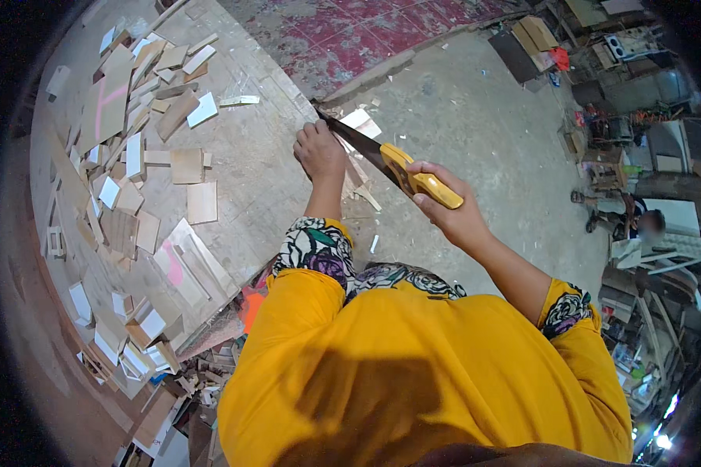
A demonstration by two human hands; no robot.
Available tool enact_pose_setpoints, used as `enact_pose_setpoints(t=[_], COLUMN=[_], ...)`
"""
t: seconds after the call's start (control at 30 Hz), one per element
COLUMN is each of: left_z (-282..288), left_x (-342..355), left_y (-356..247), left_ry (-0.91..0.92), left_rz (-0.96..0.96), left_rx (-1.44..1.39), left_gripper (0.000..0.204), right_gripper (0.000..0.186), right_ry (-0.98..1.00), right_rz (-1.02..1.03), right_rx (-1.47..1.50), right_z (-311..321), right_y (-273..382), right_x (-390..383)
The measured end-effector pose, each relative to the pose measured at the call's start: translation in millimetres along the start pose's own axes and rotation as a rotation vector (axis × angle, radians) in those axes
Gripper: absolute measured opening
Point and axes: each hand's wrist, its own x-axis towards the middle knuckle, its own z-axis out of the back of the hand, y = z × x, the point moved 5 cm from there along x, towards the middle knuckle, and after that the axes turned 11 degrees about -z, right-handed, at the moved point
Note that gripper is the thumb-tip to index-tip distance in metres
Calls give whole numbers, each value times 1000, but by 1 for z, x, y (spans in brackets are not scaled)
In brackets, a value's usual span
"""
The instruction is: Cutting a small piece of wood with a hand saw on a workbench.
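My left hand [320, 148] has its fingers bent at the edge of the wooden work surface [260, 159], beside the saw's far end; whatever it grips is hidden beneath it. My right hand [449, 204] is closed round the yellow handle [396, 161] of a hand saw, whose dark blade [354, 138] slants up and left to the surface's edge, close to my left fingers. A white piece [361, 121] shows just past the blade, and narrow wood offcuts [367, 195] lie below it on the right of the edge.
Many offcuts [185, 165] cover the surface's left part. The concrete floor [506, 156] runs rightward, with red tiles [366, 27] beyond a low step. At the far right a person [627, 222] is among stacked boards, tools and clutter. More scraps [202, 377] are heaped at lower left.
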Motion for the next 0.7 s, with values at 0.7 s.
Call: enact_pose_setpoints(t=[0.7], left_z=[-11], left_x=[0], left_y=[-12], left_ry=[85], left_rz=[54], left_rx=[68], left_gripper=[14], right_gripper=[37], right_ry=[65], right_rz=[-47], right_rx=[-99], right_z=[4], right_y=[16], right_x=[20])
